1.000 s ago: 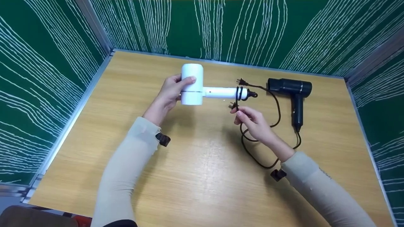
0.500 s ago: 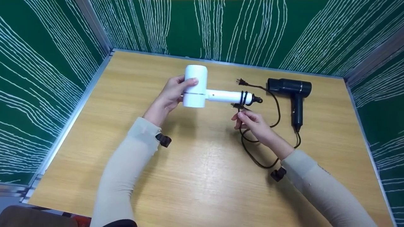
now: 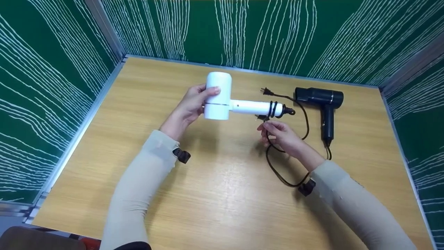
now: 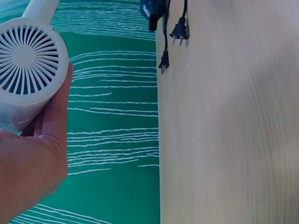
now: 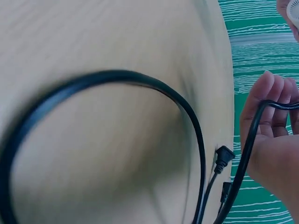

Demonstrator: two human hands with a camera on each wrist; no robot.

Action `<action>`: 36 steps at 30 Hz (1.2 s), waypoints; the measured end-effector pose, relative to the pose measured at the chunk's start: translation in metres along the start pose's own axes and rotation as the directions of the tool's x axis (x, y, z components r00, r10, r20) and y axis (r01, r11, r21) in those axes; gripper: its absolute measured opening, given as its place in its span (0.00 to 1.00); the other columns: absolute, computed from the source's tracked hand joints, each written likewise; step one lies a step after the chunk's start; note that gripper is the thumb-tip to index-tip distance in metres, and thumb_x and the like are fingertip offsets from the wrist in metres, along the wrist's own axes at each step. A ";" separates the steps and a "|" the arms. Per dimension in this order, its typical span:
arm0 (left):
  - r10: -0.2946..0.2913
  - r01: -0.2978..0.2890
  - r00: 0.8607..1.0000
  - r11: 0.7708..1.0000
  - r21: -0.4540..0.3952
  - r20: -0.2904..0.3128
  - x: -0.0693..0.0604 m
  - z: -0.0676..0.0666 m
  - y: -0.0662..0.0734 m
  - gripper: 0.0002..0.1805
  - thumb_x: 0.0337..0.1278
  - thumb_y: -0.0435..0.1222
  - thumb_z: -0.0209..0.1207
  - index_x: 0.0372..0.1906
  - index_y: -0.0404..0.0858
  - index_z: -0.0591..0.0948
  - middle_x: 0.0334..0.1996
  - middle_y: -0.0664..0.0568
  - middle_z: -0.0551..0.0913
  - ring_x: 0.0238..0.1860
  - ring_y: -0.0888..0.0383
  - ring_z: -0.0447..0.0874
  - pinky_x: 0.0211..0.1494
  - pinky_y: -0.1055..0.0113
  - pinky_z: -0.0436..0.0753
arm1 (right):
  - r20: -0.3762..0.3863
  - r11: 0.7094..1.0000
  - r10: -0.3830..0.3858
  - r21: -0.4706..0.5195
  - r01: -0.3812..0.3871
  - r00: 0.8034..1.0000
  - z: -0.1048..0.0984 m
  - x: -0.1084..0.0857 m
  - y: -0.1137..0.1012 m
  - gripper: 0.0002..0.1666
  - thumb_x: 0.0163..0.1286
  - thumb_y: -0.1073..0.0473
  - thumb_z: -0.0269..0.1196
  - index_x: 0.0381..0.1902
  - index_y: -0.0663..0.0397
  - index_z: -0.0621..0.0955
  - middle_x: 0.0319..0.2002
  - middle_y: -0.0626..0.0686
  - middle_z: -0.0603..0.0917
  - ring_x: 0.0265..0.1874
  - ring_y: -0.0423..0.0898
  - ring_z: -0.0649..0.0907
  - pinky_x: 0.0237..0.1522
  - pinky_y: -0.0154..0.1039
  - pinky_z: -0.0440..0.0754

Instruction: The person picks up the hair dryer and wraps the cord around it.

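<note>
White T-shaped hair dryer (image 3: 218, 97) was gripped by the left hand (image 3: 193, 104) above the wood-grained worktop (image 3: 208, 191); its black cord (image 5: 249, 143) was pinched by the right hand (image 3: 281, 135). Handle coils (image 3: 271, 109) could be loosened by slack.

The worktop (image 3: 215, 208) is pale, grained wood, with metal strips along its nine, twelve and three o'clock edges. A bright sheen lies toward six o'clock, and small pale specks (image 4: 194, 138) show on the surface.

Near two o'clock lies a black hair dryer (image 3: 321, 99) on its side, nozzle facing nine o'clock, handle facing six. From the handle's end a lead (image 3: 329, 152) runs toward six o'clock, then is hidden. Between one and two o'clock lies a plug (image 3: 267, 91), prongs toward nine. Its black cord (image 3: 307, 125) bends round toward four o'clock; beyond there the overlapping strands cannot be told apart.
</note>
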State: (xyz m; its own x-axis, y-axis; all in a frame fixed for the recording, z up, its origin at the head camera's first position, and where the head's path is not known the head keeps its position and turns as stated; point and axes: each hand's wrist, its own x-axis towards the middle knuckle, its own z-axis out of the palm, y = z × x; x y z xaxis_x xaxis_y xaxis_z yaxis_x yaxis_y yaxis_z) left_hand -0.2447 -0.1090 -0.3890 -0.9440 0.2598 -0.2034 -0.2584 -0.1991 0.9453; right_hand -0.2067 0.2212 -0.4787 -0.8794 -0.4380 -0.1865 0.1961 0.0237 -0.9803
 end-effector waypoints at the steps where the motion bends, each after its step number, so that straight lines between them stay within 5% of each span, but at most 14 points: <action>1: -0.002 0.002 1.000 1.000 -0.001 0.004 0.000 0.001 0.000 0.28 0.72 0.44 0.67 0.70 0.36 0.77 0.61 0.40 0.83 0.59 0.44 0.84 0.62 0.47 0.85 | -0.006 1.000 0.008 -0.017 -0.008 1.000 -0.002 0.001 -0.002 0.21 0.87 0.51 0.54 0.52 0.64 0.83 0.36 0.52 0.81 0.34 0.45 0.82 0.39 0.42 0.88; 8: -0.023 0.021 0.998 0.999 0.036 0.056 -0.003 0.001 0.002 0.27 0.73 0.42 0.66 0.70 0.35 0.77 0.61 0.40 0.83 0.59 0.44 0.84 0.60 0.46 0.86 | -0.047 0.984 0.032 -0.173 -0.040 0.998 -0.021 0.007 -0.027 0.10 0.83 0.61 0.57 0.48 0.57 0.85 0.36 0.51 0.84 0.35 0.44 0.82 0.44 0.42 0.85; 12: -0.017 0.010 0.995 0.997 0.078 0.098 -0.004 -0.002 0.001 0.27 0.73 0.42 0.64 0.70 0.34 0.77 0.60 0.39 0.83 0.57 0.44 0.84 0.57 0.48 0.87 | 0.032 0.975 -0.055 -0.214 0.061 0.998 -0.034 0.013 -0.043 0.14 0.74 0.71 0.58 0.39 0.51 0.88 0.28 0.49 0.85 0.27 0.42 0.81 0.33 0.35 0.83; 16: -0.008 -0.009 0.990 0.993 0.120 0.137 -0.006 -0.003 0.000 0.28 0.71 0.42 0.63 0.69 0.33 0.77 0.58 0.40 0.83 0.55 0.46 0.85 0.52 0.52 0.90 | 0.105 0.957 -0.049 -0.281 0.077 0.993 -0.042 0.019 -0.066 0.12 0.75 0.71 0.63 0.41 0.51 0.90 0.34 0.49 0.90 0.31 0.43 0.84 0.34 0.33 0.84; 19: -0.003 -0.018 0.988 0.990 0.139 0.154 -0.007 -0.004 0.000 0.27 0.70 0.40 0.63 0.68 0.31 0.78 0.55 0.41 0.84 0.52 0.47 0.86 0.50 0.53 0.91 | 0.110 0.902 0.015 -0.431 0.034 0.994 -0.043 0.022 -0.086 0.06 0.77 0.61 0.67 0.45 0.53 0.91 0.39 0.48 0.90 0.35 0.43 0.84 0.37 0.33 0.83; 26: -0.024 0.000 0.991 0.983 0.183 0.129 -0.005 -0.006 0.001 0.28 0.73 0.42 0.64 0.70 0.33 0.77 0.59 0.40 0.83 0.55 0.46 0.85 0.56 0.49 0.89 | 0.099 0.726 0.058 -0.688 0.026 0.993 -0.032 0.027 -0.126 0.15 0.75 0.48 0.71 0.43 0.54 0.89 0.33 0.51 0.87 0.27 0.44 0.77 0.30 0.34 0.75; 32: -0.028 0.005 0.994 0.976 0.218 0.103 -0.002 -0.006 0.003 0.29 0.72 0.44 0.66 0.70 0.34 0.78 0.60 0.40 0.83 0.58 0.45 0.84 0.59 0.47 0.87 | 0.112 0.622 0.077 -0.782 0.040 0.991 -0.019 0.026 -0.152 0.18 0.76 0.44 0.70 0.40 0.54 0.87 0.30 0.50 0.82 0.26 0.45 0.76 0.30 0.36 0.74; 36: -0.028 0.012 0.997 0.975 0.224 0.069 -0.001 -0.007 0.003 0.30 0.71 0.46 0.67 0.70 0.35 0.78 0.61 0.41 0.83 0.58 0.45 0.84 0.59 0.48 0.88 | 0.106 0.599 0.093 -0.800 0.030 0.990 -0.013 0.021 -0.166 0.20 0.77 0.40 0.67 0.42 0.52 0.87 0.30 0.51 0.80 0.28 0.48 0.76 0.30 0.37 0.72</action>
State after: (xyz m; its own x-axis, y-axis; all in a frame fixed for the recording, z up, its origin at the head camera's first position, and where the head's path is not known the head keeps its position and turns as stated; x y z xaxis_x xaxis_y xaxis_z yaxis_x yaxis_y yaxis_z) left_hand -0.2456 -0.1164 -0.3876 -0.9199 0.3303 -0.2116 -0.2170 0.0208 0.9759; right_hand -0.2636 0.2197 -0.3207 -0.8063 -0.5270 -0.2686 -0.2562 0.7204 -0.6445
